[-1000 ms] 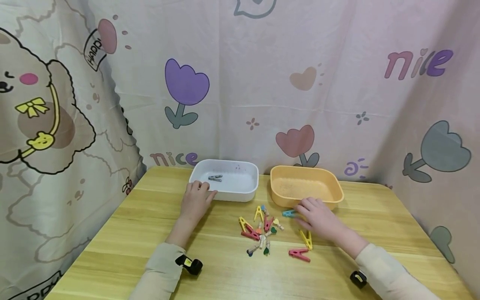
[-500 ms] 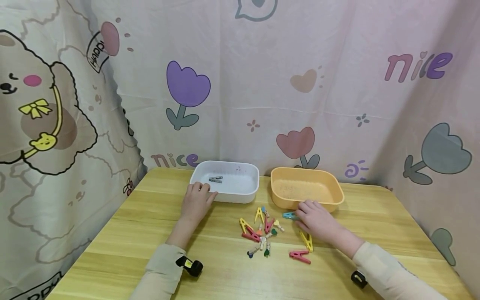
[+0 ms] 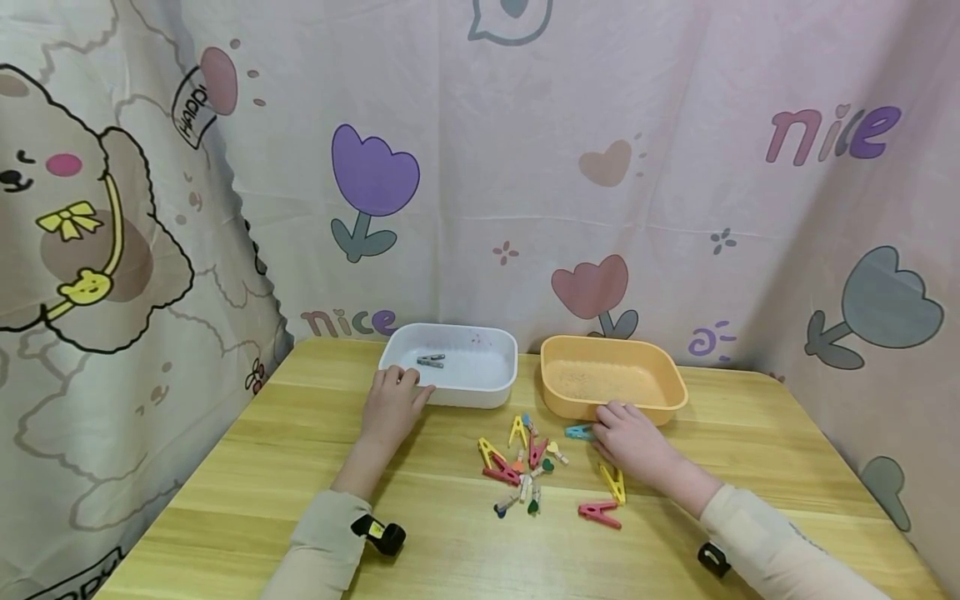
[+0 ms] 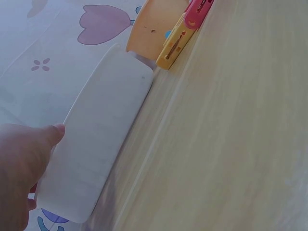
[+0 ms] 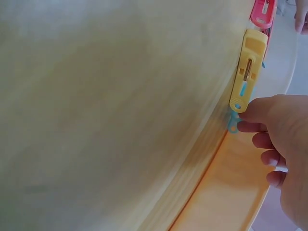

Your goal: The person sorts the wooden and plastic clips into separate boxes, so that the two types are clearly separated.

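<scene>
My left hand [image 3: 392, 404] holds the near left corner of a white plastic bin [image 3: 468, 395], fingers over the rim and thumb outside; in the left wrist view the thumb lies against the bin's wall [image 4: 98, 125]. Inside the bin is a grey clothespin [image 3: 431, 361]. My right hand [image 3: 637, 440] is in front of the yellow-orange bin [image 3: 562, 403], its thumb and index finger pinching the right end of a blue clothespin [image 3: 578, 432] low over the table. In the right wrist view, a yellow clothespin [image 5: 248, 70] partly covers the blue one [image 5: 233, 123].
Left of my right hand lies a loose pile of yellow and red clothespins [image 3: 501, 469] and small wooden pegs [image 3: 525, 485] with coloured hearts. Nearer me are a yellow clothespin [image 3: 612, 483] and a red clothespin [image 3: 599, 513]. A printed curtain [image 3: 465, 167] hangs behind the table [image 3: 450, 542].
My right hand's thumb and fingers have drawn together at the blue clothespin, which has hardly moved. My left hand stays on the white bin.
</scene>
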`<action>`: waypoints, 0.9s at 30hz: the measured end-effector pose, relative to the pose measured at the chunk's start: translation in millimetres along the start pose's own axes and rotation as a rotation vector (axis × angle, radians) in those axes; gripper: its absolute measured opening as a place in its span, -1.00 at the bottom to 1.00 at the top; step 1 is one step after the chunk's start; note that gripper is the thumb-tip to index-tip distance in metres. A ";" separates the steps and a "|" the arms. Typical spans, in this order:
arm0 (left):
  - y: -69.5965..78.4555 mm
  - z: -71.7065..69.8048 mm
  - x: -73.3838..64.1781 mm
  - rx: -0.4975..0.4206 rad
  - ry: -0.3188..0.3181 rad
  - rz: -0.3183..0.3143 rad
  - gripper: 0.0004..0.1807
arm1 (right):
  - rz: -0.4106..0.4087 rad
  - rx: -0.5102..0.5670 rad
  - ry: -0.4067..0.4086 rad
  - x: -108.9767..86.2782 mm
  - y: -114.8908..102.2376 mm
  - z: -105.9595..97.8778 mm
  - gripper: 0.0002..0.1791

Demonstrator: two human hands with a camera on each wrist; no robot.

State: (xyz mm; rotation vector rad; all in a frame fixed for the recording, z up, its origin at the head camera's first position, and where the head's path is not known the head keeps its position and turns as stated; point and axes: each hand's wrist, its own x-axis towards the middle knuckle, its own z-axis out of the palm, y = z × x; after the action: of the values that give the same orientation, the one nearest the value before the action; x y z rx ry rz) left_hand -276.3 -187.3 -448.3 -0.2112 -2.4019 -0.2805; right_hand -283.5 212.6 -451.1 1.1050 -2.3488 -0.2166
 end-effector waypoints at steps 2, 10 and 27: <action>0.3 -0.3 -0.5 -0.005 -0.006 -0.009 -0.65 | 0.003 0.002 -0.006 0.1 -0.6 -0.8 -0.81; 0.8 -0.6 0.1 -0.006 -0.004 -0.013 -0.66 | 0.017 0.004 -0.014 -0.4 -1.4 -1.3 -0.84; -2.1 3.3 0.5 -0.003 0.050 0.009 -0.65 | 0.038 0.083 0.091 3.0 -1.1 -10.7 -0.82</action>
State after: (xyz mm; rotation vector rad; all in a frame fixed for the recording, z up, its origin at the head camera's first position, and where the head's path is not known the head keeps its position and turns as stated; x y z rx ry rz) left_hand -279.2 -188.4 -450.7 -0.2146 -2.3508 -0.2823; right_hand -278.8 210.4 -441.2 1.0847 -2.3134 -0.0544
